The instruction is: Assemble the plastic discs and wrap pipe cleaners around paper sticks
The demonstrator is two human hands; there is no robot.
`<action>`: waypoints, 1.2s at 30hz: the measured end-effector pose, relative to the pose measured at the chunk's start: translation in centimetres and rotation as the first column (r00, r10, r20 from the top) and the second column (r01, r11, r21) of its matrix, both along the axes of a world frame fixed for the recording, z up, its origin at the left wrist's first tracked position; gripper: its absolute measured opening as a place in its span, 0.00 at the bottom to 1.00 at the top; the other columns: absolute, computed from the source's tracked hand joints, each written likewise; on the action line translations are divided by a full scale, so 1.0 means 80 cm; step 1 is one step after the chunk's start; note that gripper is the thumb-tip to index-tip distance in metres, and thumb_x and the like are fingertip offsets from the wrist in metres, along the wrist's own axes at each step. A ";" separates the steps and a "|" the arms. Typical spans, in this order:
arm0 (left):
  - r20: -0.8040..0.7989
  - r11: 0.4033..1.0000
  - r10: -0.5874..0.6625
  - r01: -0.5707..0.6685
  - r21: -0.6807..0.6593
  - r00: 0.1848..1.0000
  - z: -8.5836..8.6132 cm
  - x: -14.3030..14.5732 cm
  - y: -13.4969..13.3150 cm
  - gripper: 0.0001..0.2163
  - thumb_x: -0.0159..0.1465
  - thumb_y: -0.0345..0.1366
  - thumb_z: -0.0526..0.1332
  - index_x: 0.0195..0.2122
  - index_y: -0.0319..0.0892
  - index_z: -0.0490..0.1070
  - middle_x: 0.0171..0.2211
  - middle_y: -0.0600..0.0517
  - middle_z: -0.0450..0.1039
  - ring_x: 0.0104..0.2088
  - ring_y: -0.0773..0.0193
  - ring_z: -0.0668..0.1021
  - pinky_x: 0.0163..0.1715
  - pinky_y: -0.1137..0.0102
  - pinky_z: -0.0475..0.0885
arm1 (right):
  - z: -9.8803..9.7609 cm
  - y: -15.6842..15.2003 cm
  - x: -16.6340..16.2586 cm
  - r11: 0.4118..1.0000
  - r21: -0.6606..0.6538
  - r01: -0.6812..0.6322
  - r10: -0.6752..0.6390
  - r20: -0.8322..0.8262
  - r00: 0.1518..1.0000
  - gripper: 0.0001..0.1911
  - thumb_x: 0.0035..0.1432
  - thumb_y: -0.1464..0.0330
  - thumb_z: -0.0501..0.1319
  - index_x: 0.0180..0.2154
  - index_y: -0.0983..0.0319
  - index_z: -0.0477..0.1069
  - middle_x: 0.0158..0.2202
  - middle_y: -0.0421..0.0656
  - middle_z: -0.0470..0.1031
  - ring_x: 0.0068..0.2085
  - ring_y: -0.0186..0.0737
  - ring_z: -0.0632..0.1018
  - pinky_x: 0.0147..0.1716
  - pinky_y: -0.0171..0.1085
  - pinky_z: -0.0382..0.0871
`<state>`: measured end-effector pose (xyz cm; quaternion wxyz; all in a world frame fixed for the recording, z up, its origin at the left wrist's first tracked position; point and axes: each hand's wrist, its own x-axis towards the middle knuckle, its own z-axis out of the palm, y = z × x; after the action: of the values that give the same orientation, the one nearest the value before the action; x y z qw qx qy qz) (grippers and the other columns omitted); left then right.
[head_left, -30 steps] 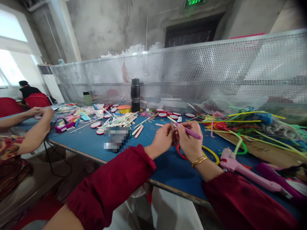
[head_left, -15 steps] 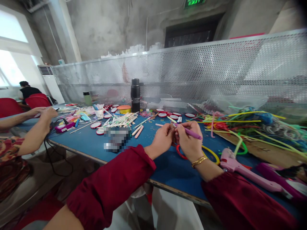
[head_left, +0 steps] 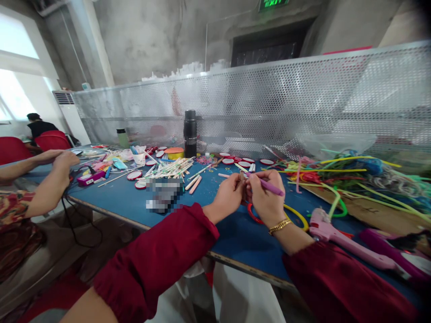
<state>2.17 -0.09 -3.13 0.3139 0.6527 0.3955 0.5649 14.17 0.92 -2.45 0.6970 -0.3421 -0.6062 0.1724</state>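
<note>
The left hand pinched a small brownish piece, mostly hidden; the right hand pinched a purple pen beside it, above the blue table. A pink glue gun lay rightward, sticks leftward, a black bottle beyond.

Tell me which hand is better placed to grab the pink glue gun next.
Probably the right hand: nearer the glue gun than the left hand, though holding a purple pen-like tool.

On my monitor, a flat blue tabletop crosses mid-frame, bearing a black cylindrical bottle near centre and, lower right, a pink plastic glue gun.
</note>
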 end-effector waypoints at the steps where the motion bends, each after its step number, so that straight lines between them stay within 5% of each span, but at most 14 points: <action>1: 0.002 1.000 0.001 -0.001 -0.002 1.000 0.000 0.000 0.000 0.10 0.72 0.43 0.57 0.39 0.43 0.70 0.31 0.52 0.75 0.29 0.65 0.76 0.34 0.69 0.77 | 0.000 0.000 0.000 1.000 -0.005 0.000 0.000 0.003 1.000 0.13 0.62 0.56 0.64 0.37 0.56 0.66 0.30 0.41 0.73 0.29 0.43 0.75 0.29 0.44 0.71; 15: 0.128 0.987 -0.126 0.137 -0.082 0.984 0.002 0.003 -0.003 0.08 0.72 0.41 0.55 0.38 0.42 0.66 0.28 0.53 0.71 0.23 0.68 0.73 0.23 0.73 0.74 | 0.003 -0.002 0.000 1.000 -0.001 0.010 -0.010 0.018 1.000 0.13 0.62 0.56 0.64 0.37 0.56 0.65 0.29 0.41 0.73 0.29 0.42 0.75 0.29 0.43 0.71; 36: 0.105 0.989 -0.121 0.129 -0.075 0.987 0.002 0.002 -0.004 0.09 0.71 0.43 0.57 0.37 0.43 0.65 0.27 0.54 0.70 0.22 0.69 0.73 0.23 0.73 0.74 | 0.001 -0.003 0.001 0.999 -0.008 0.049 -0.049 0.054 0.997 0.12 0.61 0.56 0.65 0.36 0.56 0.67 0.31 0.42 0.73 0.31 0.44 0.75 0.32 0.45 0.71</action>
<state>2.32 -0.38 -2.97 0.3946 0.6335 0.3603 0.5596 14.23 0.69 -2.34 0.6829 -0.3646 -0.6154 0.1487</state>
